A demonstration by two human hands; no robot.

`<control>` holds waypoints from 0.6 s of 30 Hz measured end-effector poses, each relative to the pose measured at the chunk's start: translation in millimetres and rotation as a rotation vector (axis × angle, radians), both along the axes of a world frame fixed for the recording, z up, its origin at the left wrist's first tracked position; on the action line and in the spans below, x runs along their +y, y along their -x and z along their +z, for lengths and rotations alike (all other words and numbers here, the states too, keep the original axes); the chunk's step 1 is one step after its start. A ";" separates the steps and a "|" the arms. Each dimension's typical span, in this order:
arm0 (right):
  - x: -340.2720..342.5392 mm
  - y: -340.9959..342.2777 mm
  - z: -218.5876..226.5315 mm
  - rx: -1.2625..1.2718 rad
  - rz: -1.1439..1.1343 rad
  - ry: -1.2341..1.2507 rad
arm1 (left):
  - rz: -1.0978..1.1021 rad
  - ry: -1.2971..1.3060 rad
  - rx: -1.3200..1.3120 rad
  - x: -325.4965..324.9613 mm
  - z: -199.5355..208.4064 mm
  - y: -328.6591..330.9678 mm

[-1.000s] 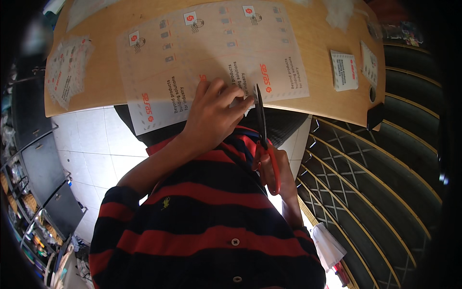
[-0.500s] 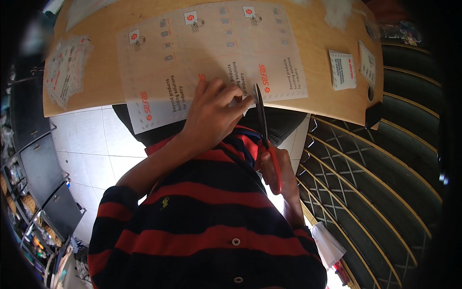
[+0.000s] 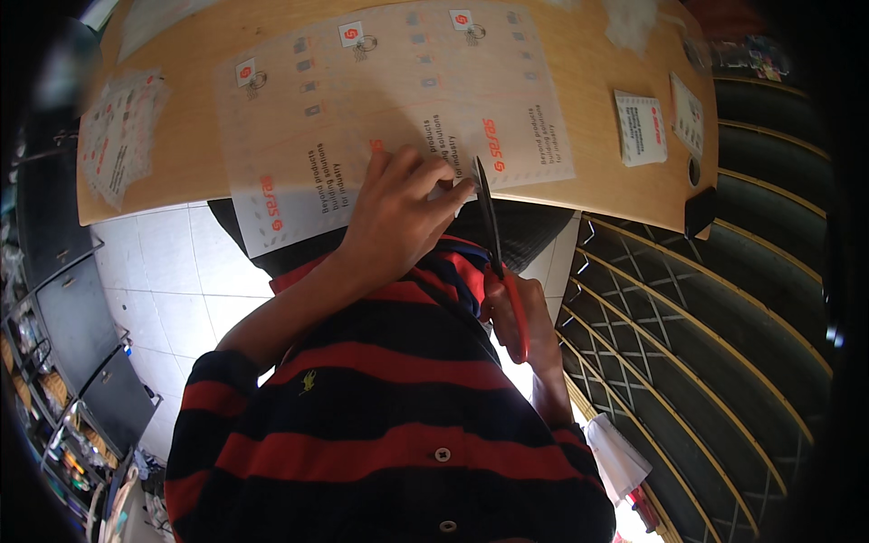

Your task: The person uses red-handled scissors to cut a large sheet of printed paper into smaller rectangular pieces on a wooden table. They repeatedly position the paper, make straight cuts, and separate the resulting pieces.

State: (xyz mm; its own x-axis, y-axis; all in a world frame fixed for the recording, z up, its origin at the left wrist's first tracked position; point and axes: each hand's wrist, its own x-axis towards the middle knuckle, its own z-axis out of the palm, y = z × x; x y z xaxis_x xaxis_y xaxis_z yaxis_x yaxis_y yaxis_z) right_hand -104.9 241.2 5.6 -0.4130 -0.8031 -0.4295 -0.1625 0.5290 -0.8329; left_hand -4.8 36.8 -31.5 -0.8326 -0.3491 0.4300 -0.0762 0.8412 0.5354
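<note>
A large translucent printed sheet (image 3: 380, 100) lies across the wooden table (image 3: 190, 118), its near left part hanging past the front edge. At that edge my left hand (image 3: 398, 208) is closed, thumb and fingers pinching the sheet's near border. My right hand (image 3: 518, 312) grips the red handle of a pair of scissors (image 3: 490, 222). The dark blades point away from me, their tips over the sheet just right of my left fingertips. Whether the blades are parted cannot be made out clearly.
A pile of printed cut pieces (image 3: 122, 145) lies at the table's left end. Small printed pieces (image 3: 641, 128) rest at the right end, and crumpled clear film (image 3: 631, 23) at the far right. Dark drawers (image 3: 81, 308) stand left, and a folding metal gate (image 3: 670, 308) runs along the right.
The table and sheet appear slightly shifted left in view. My left hand keeps its pinch, and the scissors stay almost in the same place beside it.
</note>
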 end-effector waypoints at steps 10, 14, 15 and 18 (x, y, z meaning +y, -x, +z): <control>-2.6 -3.1 -4.6 0.000 0.009 0.024 | -0.046 -0.031 0.072 2.7 1.8 -3.6; -5.7 -5.1 -7.4 -0.036 -0.024 0.057 | -0.056 -0.082 0.080 12.0 -0.9 -6.6; -6.5 -5.4 -8.0 -0.029 -0.025 0.063 | -0.057 -0.080 0.088 11.4 -0.4 -6.7; -6.7 -3.6 -6.8 -0.007 -0.008 0.022 | -0.054 -0.076 0.110 10.2 1.2 -6.6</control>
State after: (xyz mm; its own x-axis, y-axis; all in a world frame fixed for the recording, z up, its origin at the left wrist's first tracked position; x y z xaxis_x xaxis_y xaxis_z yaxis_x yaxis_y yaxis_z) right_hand -101.3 234.5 -1.2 -0.4163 -0.8091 -0.4147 -0.1530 0.5119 -0.8453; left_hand 1.8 47.0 -30.3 -0.8004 -0.3399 0.4938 0.0307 0.7994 0.6000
